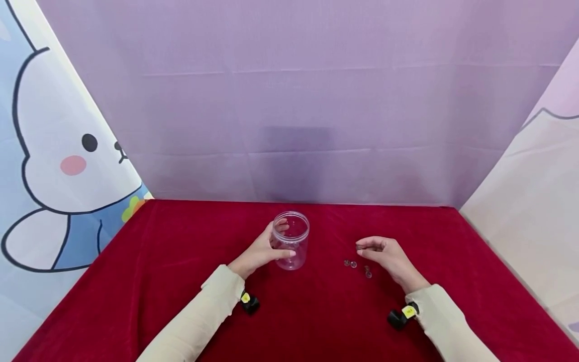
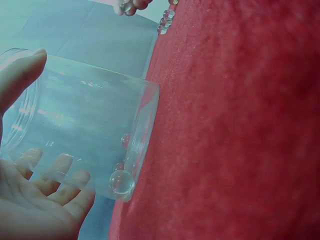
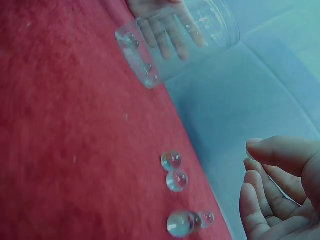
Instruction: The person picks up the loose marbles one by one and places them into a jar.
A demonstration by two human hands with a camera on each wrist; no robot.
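Hands (image 1: 263,251) (image 1: 388,256) hold, left, a jar (image 1: 297,246) containing clear balls (image 2: 121,182); right, another ball (image 1: 360,247).

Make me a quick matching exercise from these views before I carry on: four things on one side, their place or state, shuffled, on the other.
Things
1. clear jar
2. left hand
3. right hand
4. loose marbles

Places and states
A. pinching a single marble
B. lidless, with marbles inside
C. lying on the red cloth, outside the jar
D. gripping the jar's side

Right pairs: 1-B, 2-D, 3-A, 4-C
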